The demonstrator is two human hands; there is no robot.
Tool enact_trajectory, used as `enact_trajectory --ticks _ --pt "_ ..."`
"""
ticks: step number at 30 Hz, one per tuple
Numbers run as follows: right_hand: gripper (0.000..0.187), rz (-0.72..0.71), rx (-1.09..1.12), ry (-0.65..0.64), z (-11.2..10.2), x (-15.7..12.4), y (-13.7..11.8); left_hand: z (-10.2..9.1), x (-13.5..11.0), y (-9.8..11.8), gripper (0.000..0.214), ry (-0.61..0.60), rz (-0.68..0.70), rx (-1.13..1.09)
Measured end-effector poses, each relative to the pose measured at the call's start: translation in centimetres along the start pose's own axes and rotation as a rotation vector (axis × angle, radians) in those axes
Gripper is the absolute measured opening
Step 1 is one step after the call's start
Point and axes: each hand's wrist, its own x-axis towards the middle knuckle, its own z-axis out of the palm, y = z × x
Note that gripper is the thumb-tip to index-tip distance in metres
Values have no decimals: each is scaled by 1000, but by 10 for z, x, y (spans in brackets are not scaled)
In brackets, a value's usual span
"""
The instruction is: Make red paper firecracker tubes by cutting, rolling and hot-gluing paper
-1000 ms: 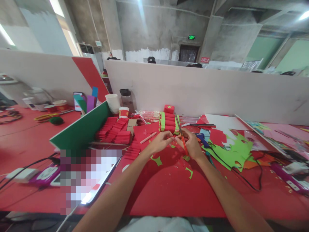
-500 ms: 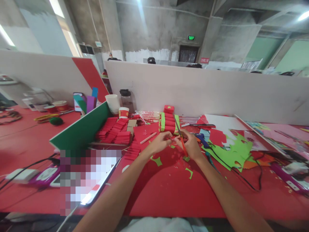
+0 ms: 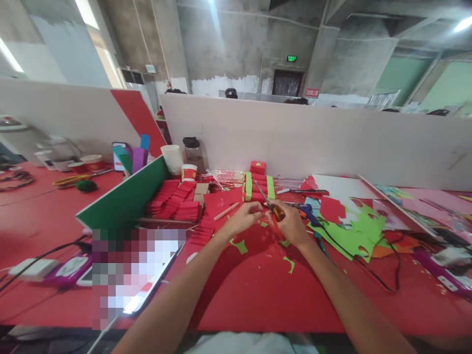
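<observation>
Grasping the orange-handled scissors [image 3: 271, 204] in the fingers of the right hand [image 3: 292, 224], with blades now swung further left than half a second ago, crossing in front of the bundle of red rolls [image 3: 260, 187], and handles drawn in closer. Keeping the fingers of the left hand [image 3: 244, 219] curled as before, near the right; impossible to make out whether gripping anything. Unmoved on the counter [image 3: 247, 300]: green scraps [image 3: 241, 246].

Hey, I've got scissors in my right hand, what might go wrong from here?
A slip of the scissors might nick your left hand, which is close by. Their tips point toward the red-and-green bundle and might scuff it. The blue glue gun lies beside your right hand and might get bumped.
</observation>
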Motion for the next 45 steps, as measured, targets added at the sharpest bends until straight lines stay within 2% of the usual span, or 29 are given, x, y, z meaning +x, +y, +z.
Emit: enact_trajectory --ticks 13,18,23,31,45 --pt "29 78 139 30 4 1 8 -1 -1 0 8 -4 -27 0" --pt "27 108 175 38 5 2 10 0 -1 1 18 -27 -33 -20" --pt "28 69 134 59 3 2 9 2 -1 3 29 8 -32 -19" --pt "37 -82 -74 25 1 -2 -1 -1 1 2 18 -10 -153 -168" --pt "43 -91 -65 48 3 -2 0 0 -3 11 11 10 -175 -220"
